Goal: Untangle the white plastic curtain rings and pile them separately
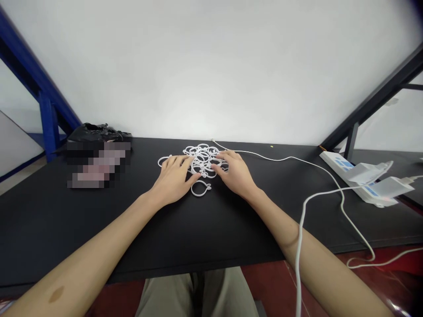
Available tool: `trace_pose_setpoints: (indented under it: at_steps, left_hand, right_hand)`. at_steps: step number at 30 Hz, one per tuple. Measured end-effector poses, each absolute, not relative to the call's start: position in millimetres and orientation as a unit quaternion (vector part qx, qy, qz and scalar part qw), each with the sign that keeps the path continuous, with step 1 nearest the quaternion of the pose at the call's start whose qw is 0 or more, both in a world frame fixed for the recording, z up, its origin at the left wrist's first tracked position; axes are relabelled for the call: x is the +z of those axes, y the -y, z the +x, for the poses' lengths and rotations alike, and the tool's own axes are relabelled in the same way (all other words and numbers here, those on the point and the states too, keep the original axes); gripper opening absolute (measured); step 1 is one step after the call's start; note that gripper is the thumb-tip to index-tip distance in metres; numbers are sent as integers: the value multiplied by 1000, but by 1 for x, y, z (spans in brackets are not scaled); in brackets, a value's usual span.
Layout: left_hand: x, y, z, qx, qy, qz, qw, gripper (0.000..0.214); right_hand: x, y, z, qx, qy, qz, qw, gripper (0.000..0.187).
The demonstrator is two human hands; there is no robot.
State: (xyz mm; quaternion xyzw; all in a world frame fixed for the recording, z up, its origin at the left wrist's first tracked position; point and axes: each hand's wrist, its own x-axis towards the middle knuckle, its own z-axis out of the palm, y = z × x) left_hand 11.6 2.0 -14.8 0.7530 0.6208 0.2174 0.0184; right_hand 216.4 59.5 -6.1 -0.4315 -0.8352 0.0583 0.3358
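A heap of white rings [202, 159] is seen near the middle of the black counter [99, 220], toward its far edge. Both forearms are stretched forward from the near edge and converge on the heap. The left hand [174, 178] is laid palm down on the left side of the heap, its fingers [172, 162] spread loosely and flat over the rings, the thumb pointing inward toward a single ring [200, 188] that lies just in front of the heap. The right hand [235, 174] is laid palm down on the right side, its fingers [220, 166] slightly curled onto the rings. Nothing is gripped by either hand; the fingers are released and merely rest on the rings.

A white cable [307, 207] is run from behind the heap across the counter to the right, and another strand is draped over the right forearm and down past the near edge. A white power strip [360, 176] with plugged adapters is set at the right end of the counter. A crumpled black bag [97, 131] lies at the far left, with a blurred patch just in front of it.
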Motion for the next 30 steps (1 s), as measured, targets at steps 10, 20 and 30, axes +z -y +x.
trace_pose_setpoints:
  at_steps: [10,20,30]
  left_hand:
    - [0,2,18,344,-543,766,12,30]
    - [4,7,26,408,-515,753,19,19]
    - [6,5,21,349,-580,736,30,32]
  right_hand:
    - [4,-33,204,71,860,-311,399,34]
    - [10,-28,203,204,825,-337,404,28]
    - [11,-21,200,223,834,-336,377,24]
